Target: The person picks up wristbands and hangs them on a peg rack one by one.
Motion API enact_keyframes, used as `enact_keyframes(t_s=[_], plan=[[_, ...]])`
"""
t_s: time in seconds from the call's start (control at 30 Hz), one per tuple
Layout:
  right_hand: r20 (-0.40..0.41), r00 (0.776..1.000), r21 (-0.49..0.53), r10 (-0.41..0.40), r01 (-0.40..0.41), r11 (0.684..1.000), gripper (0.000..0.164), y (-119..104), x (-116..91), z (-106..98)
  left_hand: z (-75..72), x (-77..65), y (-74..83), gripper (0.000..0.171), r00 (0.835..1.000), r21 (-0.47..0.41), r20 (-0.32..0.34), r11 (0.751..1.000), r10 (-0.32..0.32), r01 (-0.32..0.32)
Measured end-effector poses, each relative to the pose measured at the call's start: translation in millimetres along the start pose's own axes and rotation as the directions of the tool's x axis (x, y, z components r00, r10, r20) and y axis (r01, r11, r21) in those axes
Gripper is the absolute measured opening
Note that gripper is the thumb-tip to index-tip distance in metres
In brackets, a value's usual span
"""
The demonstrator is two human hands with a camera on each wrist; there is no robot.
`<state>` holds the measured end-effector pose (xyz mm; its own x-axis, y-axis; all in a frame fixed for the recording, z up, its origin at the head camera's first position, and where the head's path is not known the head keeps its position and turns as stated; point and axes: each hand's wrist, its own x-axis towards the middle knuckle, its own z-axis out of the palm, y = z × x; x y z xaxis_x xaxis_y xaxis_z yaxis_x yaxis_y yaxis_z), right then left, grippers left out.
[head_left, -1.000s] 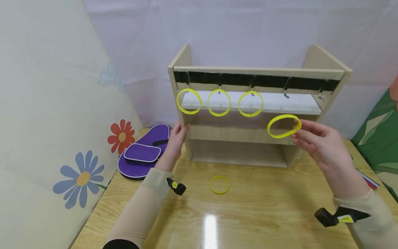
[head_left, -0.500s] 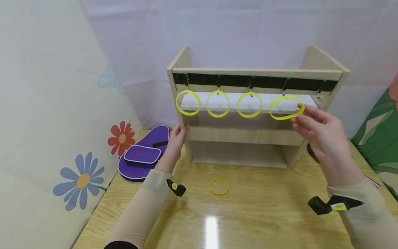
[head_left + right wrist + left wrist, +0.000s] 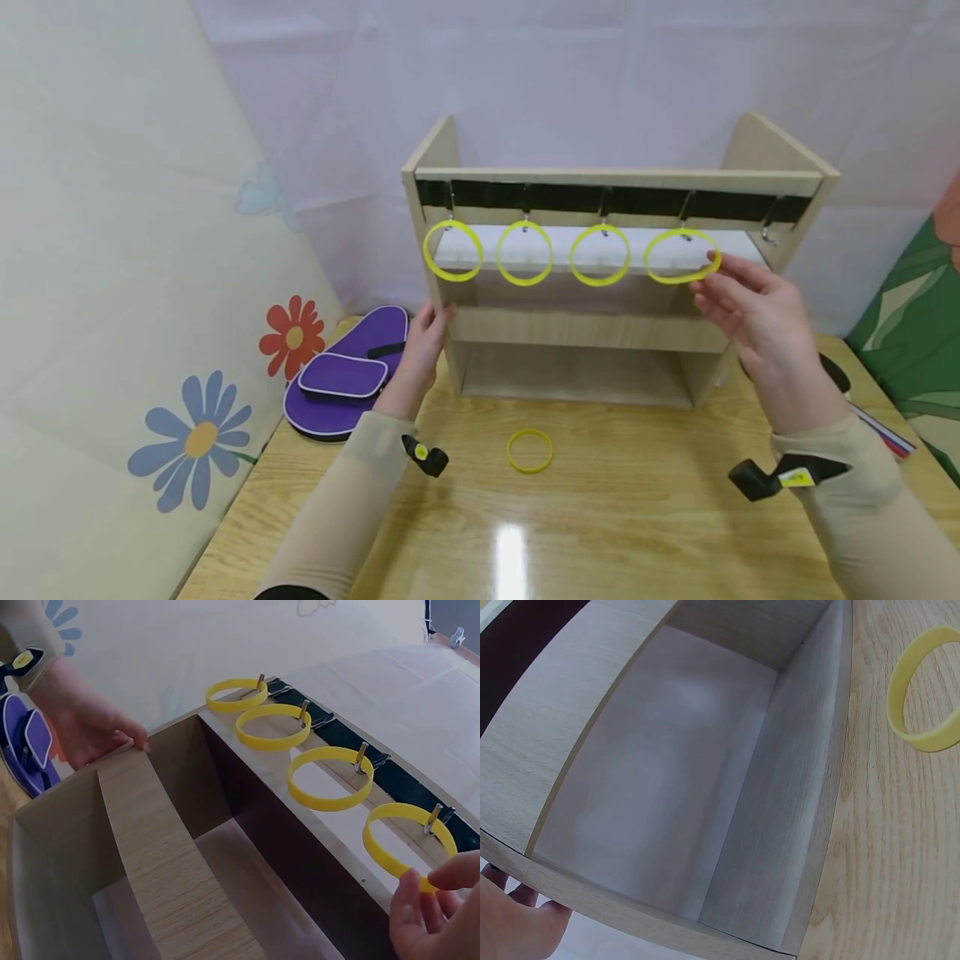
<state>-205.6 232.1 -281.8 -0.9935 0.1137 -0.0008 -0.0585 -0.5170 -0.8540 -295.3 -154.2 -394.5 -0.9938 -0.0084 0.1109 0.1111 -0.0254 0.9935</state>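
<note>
My right hand [image 3: 765,325] pinches a yellow silicone wristband [image 3: 647,260] by its right edge, between thumb and fingers. The band is stretched slightly oval, and in the right wrist view the fourth metal hook [image 3: 433,817] sticks up inside its loop. To its left, three more yellow wristbands [image 3: 602,283] hang from hooks on the wooden shelf [image 3: 592,327]. My left hand [image 3: 423,350] grips the shelf's left side panel, thumb at the front edge; its other fingers are partly hidden. One more yellow wristband [image 3: 529,472] lies flat on the table.
At the right end of the black strip [image 3: 570,200] is a bare hook [image 3: 769,237]. A purple zipped case [image 3: 341,375] lies left of the shelf. Behind my right wrist, a dark round thing [image 3: 835,373] and striped item [image 3: 885,429] are partly hidden.
My right hand has raised the wristband to the fourth hook and shifted slightly left, so the hook now sits inside the loop. My left hand stays at the shelf's side.
</note>
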Motion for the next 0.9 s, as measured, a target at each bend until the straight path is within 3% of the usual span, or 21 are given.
enact_keyframes(t_s=[0.3,0.57,0.9], plan=[[-0.026,1.0,-0.181,0.016,-0.021,0.983,0.03,7.4,1.7,-2.3,-0.4,0.0,-1.1,0.046,1.0,0.01,-0.011,1.0,-0.004,0.004],[0.046,0.999,-0.107,0.019,-0.014,0.994,0.023,16.3,1.1,-6.6,-0.5,-0.6,-1.7,0.047,1.0,-0.003,-0.009,1.0,0.0,0.0],[0.112,0.992,-0.247,0.054,-0.025,0.969,0.017,43.2,-3.5,-15.4,0.2,0.9,-1.9,0.047,1.0,0.003,-0.008,1.0,0.002,-0.002]])
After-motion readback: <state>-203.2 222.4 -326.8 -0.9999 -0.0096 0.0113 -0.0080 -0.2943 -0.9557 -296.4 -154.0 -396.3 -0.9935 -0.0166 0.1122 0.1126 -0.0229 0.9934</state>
